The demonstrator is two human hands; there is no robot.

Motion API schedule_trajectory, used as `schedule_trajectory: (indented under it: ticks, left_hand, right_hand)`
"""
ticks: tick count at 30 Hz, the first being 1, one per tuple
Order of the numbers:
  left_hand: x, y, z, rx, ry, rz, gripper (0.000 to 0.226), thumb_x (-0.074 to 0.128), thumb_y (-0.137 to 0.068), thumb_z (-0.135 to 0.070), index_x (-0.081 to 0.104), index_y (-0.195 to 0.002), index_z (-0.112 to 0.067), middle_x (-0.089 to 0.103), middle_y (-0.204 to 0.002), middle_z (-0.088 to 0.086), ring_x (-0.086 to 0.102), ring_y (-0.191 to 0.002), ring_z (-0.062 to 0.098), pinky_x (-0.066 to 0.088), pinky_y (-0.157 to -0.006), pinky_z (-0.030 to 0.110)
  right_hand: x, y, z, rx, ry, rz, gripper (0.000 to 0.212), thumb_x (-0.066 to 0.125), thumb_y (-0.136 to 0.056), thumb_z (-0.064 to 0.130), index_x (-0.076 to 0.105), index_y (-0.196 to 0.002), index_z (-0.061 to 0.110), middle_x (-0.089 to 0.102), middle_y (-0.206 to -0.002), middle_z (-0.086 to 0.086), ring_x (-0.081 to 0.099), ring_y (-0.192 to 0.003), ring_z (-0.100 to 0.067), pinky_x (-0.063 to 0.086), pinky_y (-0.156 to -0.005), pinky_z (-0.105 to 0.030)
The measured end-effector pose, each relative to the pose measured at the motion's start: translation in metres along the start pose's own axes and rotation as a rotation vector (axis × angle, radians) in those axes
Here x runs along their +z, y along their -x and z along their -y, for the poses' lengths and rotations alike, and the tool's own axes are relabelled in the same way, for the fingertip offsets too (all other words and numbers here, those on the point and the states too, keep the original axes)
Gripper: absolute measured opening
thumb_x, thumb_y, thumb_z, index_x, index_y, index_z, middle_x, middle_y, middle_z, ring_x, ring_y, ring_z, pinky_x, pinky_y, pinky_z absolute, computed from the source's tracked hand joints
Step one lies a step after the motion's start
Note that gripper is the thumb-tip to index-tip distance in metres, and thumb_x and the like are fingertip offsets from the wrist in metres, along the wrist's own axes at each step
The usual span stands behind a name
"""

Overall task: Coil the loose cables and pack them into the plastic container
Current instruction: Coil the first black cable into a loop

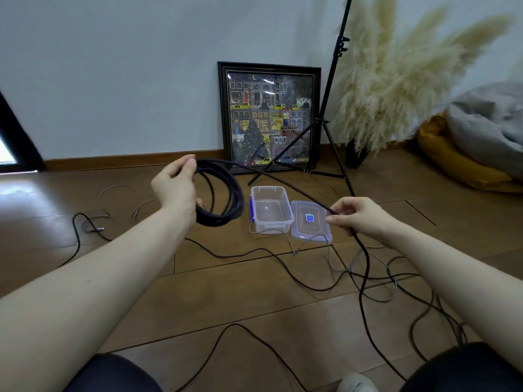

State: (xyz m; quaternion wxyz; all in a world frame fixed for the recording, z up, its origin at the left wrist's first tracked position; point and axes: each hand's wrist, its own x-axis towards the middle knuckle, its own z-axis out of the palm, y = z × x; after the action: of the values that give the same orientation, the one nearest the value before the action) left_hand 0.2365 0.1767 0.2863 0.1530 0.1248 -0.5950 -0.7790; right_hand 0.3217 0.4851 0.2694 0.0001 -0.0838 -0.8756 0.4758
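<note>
Seen from a head-worn camera, looking down over two bare forearms toward a wooden floor [254, 292].

Left hand [175, 188], far and left of centre, fingers curled round the top of a black cable coil [223, 193] of several loops, hanging upright beneath the grip, well apart from the floor.

From the coil's top, one taut run of the same black cable [297, 190], slanting down and rightward, passing above the container and lid, to the right hand [356, 219]. Thumb and fingertips pinched on the strand. Below that pinch, the cable dropping toward the near floor and trailing off in loose curves among other slack, black and thin grey [334, 267].

Key relation: long axis of the held strand running left-far to right-near, coil at its left end, uncoiled slack at the right. Right hand nearer the slack, so likely the one to carry the next loop leftward to the coil.

Clear plastic container [256, 210], open, nothing visible inside, on the floor between the hands, just right of the coil. Its lid [322, 233] flat beside it, on the right, edges touching or nearly so.

Judged stage: coiling partly done, packing not yet begun.

Against the far wall: a framed picture [268, 117], a black tripod stand [331, 108], pampas grass [396, 80].
</note>
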Motion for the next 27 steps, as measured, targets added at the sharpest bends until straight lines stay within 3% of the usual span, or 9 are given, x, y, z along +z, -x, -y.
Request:
schedule_trajectory:
  ticks: [5, 8, 11, 15, 20, 27]
  left_hand:
    - [-0.023, -0.021, 0.004, -0.007, -0.015, -0.176, 0.013, 0.065, -0.095, -0.023, 0.075, -0.095, -0.031, 0.071, -0.104, 0.001, 0.051, -0.059, 0.012, 0.037, -0.038, 0.018]
    - [-0.033, -0.029, 0.006, 0.0, -0.036, -0.212, 0.013, 0.065, -0.095, -0.022, 0.075, -0.095, -0.031, 0.071, -0.097, -0.003, 0.055, -0.06, 0.01, 0.037, -0.038, 0.019]
    - [-0.033, -0.028, 0.009, -0.009, -0.065, -0.234, 0.013, 0.066, -0.094, -0.024, 0.076, -0.1, -0.029, 0.068, -0.081, -0.008, 0.046, -0.045, 0.01, 0.037, -0.038, 0.019]
    - [-0.022, -0.021, 0.012, -0.009, -0.114, -0.165, 0.015, 0.066, -0.094, -0.023, 0.076, -0.105, -0.026, 0.069, -0.085, -0.009, 0.05, -0.051, 0.014, 0.039, -0.038, 0.021]
    - [-0.011, -0.014, 0.016, -0.004, -0.179, -0.071, 0.017, 0.067, -0.093, -0.02, 0.075, -0.108, -0.025, 0.069, -0.086, -0.003, 0.044, -0.045, 0.018, 0.039, -0.037, 0.021]
    - [-0.004, -0.007, 0.016, -0.002, -0.222, 0.046, 0.019, 0.07, -0.091, -0.019, 0.074, -0.109, -0.024, 0.069, -0.102, 0.0, 0.05, -0.052, 0.016, 0.039, -0.038, 0.022]
  right_hand:
    - [-0.011, 0.003, -0.01, 0.056, -0.02, -0.04, 0.021, 0.079, -0.08, 0.013, 0.063, -0.092, 0.008, 0.059, -0.064, 0.0, 0.052, -0.056, -0.012, 0.045, -0.053, -0.024]
    - [-0.017, 0.007, -0.012, 0.04, -0.058, -0.08, 0.022, 0.079, -0.079, 0.011, 0.062, -0.092, 0.007, 0.06, -0.069, -0.003, 0.053, -0.058, -0.014, 0.047, -0.055, -0.025]
    - [-0.018, 0.009, -0.008, -0.005, -0.059, -0.132, 0.016, 0.076, -0.082, 0.008, 0.062, -0.088, 0.008, 0.06, -0.071, -0.003, 0.053, -0.055, -0.012, 0.047, -0.054, -0.023]
    - [-0.016, 0.008, 0.0, -0.081, 0.093, -0.211, 0.012, 0.076, -0.083, 0.011, 0.064, -0.087, 0.008, 0.063, -0.077, -0.005, 0.053, -0.062, -0.015, 0.046, -0.057, -0.025]
    - [-0.02, 0.009, 0.011, -0.155, 0.277, -0.28, 0.009, 0.076, -0.083, 0.016, 0.068, -0.085, 0.014, 0.066, -0.083, -0.002, 0.058, -0.078, -0.015, 0.044, -0.066, -0.025]
    - [-0.016, 0.01, 0.019, -0.164, 0.437, -0.168, 0.01, 0.072, -0.086, 0.019, 0.068, -0.078, 0.021, 0.063, -0.08, 0.005, 0.054, -0.077, -0.008, 0.039, -0.062, -0.022]
